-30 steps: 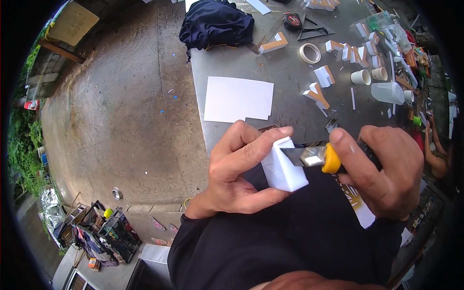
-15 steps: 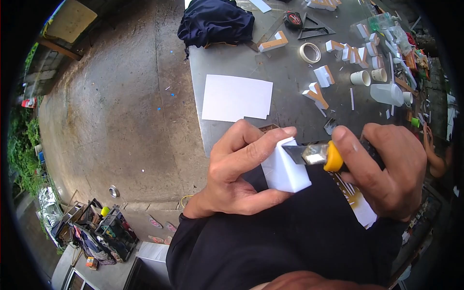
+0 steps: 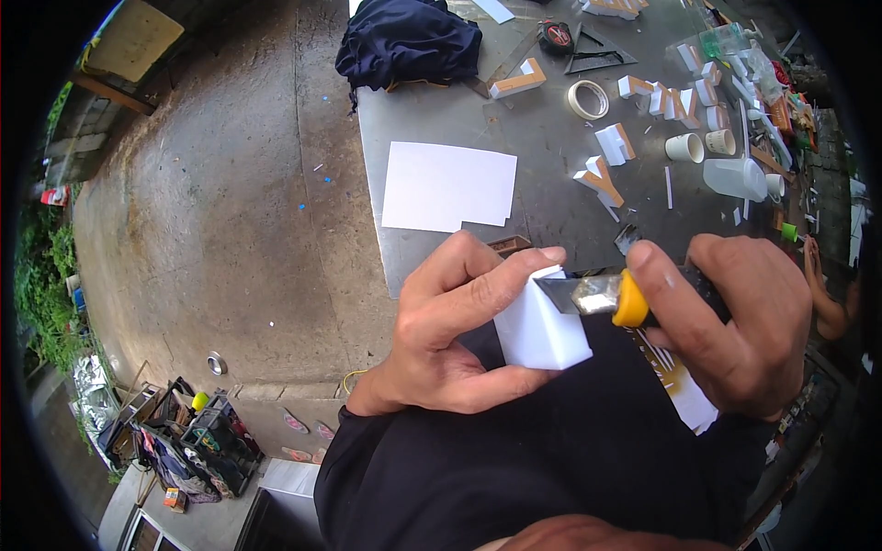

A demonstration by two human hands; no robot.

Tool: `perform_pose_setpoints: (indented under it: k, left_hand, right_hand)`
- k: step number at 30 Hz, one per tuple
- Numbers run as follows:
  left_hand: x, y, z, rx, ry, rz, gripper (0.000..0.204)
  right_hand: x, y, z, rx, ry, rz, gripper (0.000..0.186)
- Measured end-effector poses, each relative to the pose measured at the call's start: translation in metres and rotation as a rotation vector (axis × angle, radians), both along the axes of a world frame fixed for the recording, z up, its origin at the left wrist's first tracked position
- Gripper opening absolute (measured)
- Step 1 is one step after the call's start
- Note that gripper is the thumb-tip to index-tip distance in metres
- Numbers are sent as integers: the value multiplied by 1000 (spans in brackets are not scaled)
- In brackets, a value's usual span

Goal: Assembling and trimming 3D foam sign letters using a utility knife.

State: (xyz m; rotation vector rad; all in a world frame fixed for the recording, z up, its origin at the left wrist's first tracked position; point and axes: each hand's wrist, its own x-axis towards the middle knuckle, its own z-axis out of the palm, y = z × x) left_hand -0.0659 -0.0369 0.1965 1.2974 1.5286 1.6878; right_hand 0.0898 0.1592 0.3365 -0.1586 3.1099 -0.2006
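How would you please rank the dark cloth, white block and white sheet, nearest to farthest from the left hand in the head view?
1. White block: gripped in the left hand.
2. White sheet: beyond it, on the table.
3. Dark cloth: farther, at the table's left edge.

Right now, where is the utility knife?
In the head view, the utility knife is right of centre, gripped in the right hand, its blade pointing left at the white block that the left hand holds.

Regarding grey counter [image 3: 542, 184]: carries dark bundled cloth [image 3: 409, 46] at left edge, white sheet [image 3: 448, 185], tape roll [image 3: 572, 103], tape measure [image 3: 556, 37] beside set square [image 3: 602, 66], two adjacent cups [image 3: 685, 148] and scattered white-and-tan pieces [image 3: 614, 145].
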Motion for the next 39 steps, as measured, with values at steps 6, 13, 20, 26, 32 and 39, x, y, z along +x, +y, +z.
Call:
perform_pose_setpoints:
  k: [6,13,20,26,32,39]
  left_hand:
    - [3,0,5,-57,30,37,81]
    - [3,-1,7,-53,51,73,81]
    - [2,-3,6,-57,122,75,79]
    - [-1,-2,10,-56,121,68,77]
    - [-1,0,9,-41,91,73,77]
    - [-1,0,10,-63,71,81,77]
  right_hand:
    - [2,-5,3,47,-7,-29,51]
    - [1,-9,3,88,5,-47,47]
    - [-1,-7,7,90,-26,-28,46]
    - [-5,-7,9,94,-34,-24,47]
    - [-5,-6,9,79,-17,-17,46]
    - [-6,-5,8,91,-2,-13,46]
